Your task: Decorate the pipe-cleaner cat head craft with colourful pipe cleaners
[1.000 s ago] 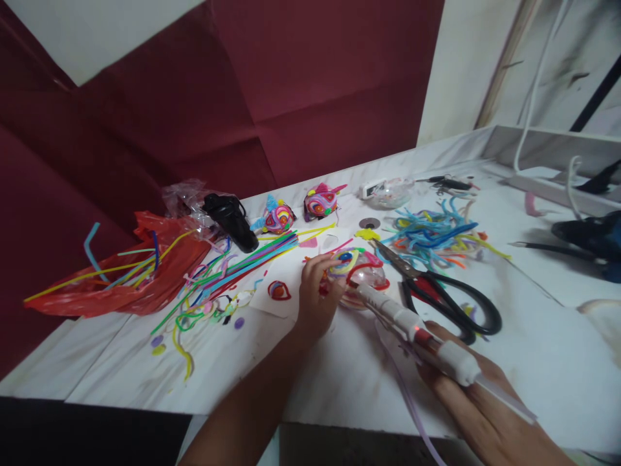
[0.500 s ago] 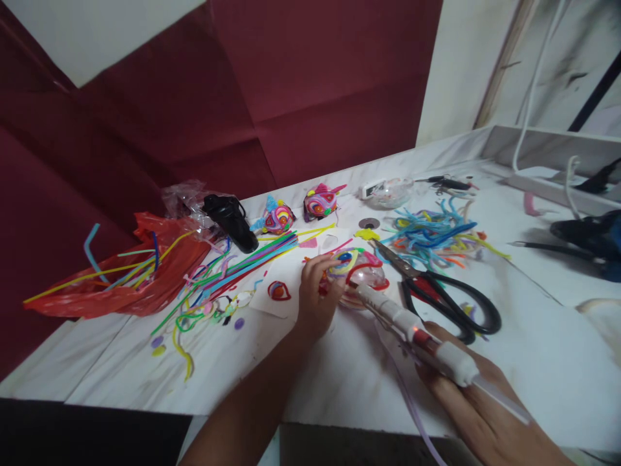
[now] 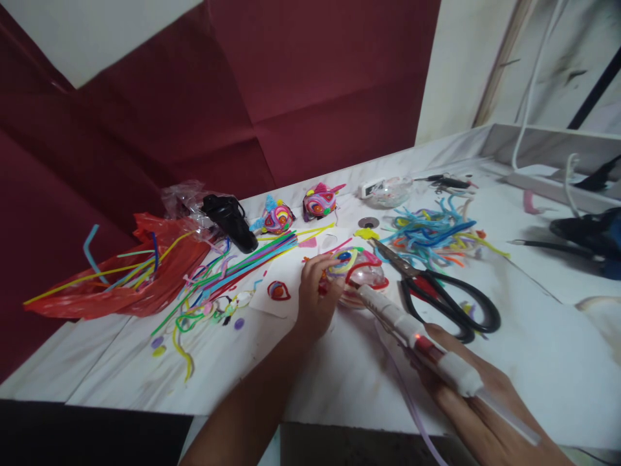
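Observation:
My left hand (image 3: 317,291) is closed around the left side of a clear plastic ball (image 3: 367,277) trimmed with red, yellow and pink pipe cleaners and a blue-centred eye. In my right hand (image 3: 466,395) is a white hot glue gun (image 3: 395,317), its red light lit and a clear glue stick coming out of its back end. The glue gun's nozzle points at the near side of the ball; whether it touches is unclear. Black-handled scissors (image 3: 427,285) lie just right of the ball. Left of my hand, a red-rimmed eye piece (image 3: 278,290) rests on white paper (image 3: 272,307).
Two decorated fish-like balls (image 3: 277,215) stand at the back. Loose blue pipe cleaners (image 3: 431,230) are heaped at right, with straight ones (image 3: 262,255) at left by a red plastic bag (image 3: 160,291). The glue gun's cord (image 3: 410,404) hangs over the table's front edge.
My right hand and the glue gun have shifted very slightly down and to the right. The glue stick sticks out a little further toward the lower right. My left hand stays on the ball.

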The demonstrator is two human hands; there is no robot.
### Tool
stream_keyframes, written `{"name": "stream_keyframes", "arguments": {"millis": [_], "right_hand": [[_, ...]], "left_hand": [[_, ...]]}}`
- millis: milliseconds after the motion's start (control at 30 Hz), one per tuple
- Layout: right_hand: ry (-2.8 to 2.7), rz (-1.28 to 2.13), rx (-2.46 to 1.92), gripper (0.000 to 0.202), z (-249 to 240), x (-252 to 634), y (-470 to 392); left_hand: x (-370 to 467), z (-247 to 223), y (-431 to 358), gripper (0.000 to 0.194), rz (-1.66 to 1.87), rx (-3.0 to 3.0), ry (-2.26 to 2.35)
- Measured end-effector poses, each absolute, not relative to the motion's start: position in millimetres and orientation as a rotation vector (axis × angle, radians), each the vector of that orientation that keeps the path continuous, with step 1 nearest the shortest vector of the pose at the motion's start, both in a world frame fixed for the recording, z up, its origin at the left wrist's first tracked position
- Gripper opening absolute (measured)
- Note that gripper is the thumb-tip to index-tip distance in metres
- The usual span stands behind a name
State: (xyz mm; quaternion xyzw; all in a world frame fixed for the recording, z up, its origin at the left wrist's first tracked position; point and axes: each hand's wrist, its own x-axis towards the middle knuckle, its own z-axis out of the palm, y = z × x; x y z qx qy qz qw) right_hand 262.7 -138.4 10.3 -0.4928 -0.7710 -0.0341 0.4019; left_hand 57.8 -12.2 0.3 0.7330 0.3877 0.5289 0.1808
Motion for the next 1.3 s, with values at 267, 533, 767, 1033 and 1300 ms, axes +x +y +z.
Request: {"name": "stream_keyframes", "arguments": {"millis": [267,533,767,1033,1300], "right_hand": [[-1.929,0.071,-1.192,0.054,18.1,260.5,-139.7],[-1.896,0.142,-1.156,0.052,19.1,258.1,-139.2],[-1.868,0.233,-1.151,0.048,20.0,258.9,-138.5],[-1.888,0.116,-1.269,0.042,10.0,262.9,-139.4],[-1.933,-0.100,-1.350,0.053,1.2,270.3,-146.3]], "left_hand": [[57.4,-0.8,-10.9,0.024,1.509,2.080,1.069],[58.3,1.6,-12.3,0.027,1.495,2.086,1.087],[58.7,1.6,-11.0,0.030,1.490,2.091,1.106],[57.9,1.5,-11.5,0.024,1.495,2.079,1.091],[59.5,0.8,-11.4,0.024,1.512,2.097,1.093]]}}
